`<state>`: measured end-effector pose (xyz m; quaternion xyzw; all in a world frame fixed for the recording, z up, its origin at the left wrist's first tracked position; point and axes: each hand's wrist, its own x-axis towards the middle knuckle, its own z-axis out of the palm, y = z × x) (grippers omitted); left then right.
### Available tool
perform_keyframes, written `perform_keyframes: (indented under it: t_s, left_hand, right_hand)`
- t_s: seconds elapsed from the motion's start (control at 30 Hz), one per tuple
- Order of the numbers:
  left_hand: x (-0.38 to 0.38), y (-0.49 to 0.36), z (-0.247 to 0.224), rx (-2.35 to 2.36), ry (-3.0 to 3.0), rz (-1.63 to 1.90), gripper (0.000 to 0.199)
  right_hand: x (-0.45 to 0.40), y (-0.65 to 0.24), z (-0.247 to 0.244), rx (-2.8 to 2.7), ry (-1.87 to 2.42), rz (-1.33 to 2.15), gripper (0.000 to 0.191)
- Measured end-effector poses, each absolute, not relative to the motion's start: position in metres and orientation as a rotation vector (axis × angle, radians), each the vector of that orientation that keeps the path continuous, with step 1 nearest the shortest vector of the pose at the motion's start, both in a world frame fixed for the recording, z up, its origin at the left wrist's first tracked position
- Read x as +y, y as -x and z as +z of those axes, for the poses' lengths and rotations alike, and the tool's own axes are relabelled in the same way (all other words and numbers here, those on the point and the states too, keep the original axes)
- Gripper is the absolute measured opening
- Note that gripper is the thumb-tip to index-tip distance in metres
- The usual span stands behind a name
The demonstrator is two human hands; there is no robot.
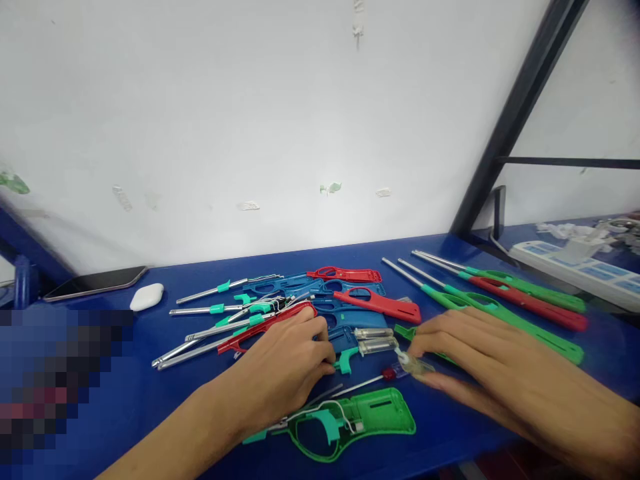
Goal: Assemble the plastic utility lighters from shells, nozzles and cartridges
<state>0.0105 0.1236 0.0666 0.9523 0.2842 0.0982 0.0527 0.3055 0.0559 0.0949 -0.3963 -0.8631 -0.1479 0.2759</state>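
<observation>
My left hand is closed above the pile of lighter parts. Its fingertips are beside a teal trigger, and whatever they pinch is hidden. Between the thumb and fingers of my right hand is a clear lighter fuel tank with a white tip. Two more clear fuel tanks lie to its left. A screwdriver with a red and clear handle rests just below. Nearest me is an open green lighter shell, with a teal trigger and a white wire inside.
Blue shell halves, red shell halves and metal lighter tubes crowd the middle. Several closed long-necked lighters lie at the right. A phone and white earbud case sit at the left. Behind is a white wall.
</observation>
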Motion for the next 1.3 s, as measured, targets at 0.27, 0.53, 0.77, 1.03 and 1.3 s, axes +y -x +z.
perform_keyframes:
  t_s: [0.27, 0.53, 0.77, 1.03, 1.3]
  left_hand:
    - [0.126, -0.017, 0.064, 0.927, -2.957, 0.148, 0.010]
    - [0.117, -0.013, 0.060, 0.962, -3.055, 0.151, 0.015]
    - [0.107, 0.001, 0.075, 1.101, -2.976, 0.392, 0.026]
    - [0.078, 0.017, 0.095, 1.292, -2.591, 0.927, 0.018]
    - [0.068, 0.013, 0.106, 1.431, -2.125, 1.186, 0.030]
  right_hand:
    - [0.036, -0.318, 0.058, -2.298, 1.151, -0.074, 0.018]
    - [0.046, -0.300, 0.049, -2.131, 1.116, 0.061, 0.017]
    - [0.047, -0.276, 0.052, -1.769, 1.099, 0.503, 0.009]
    - [0.054, -0.265, 0.053, -1.274, 0.851, 1.448, 0.027]
    - [0.058, -0.258, 0.053, -1.201, 0.817, 1.483, 0.032]
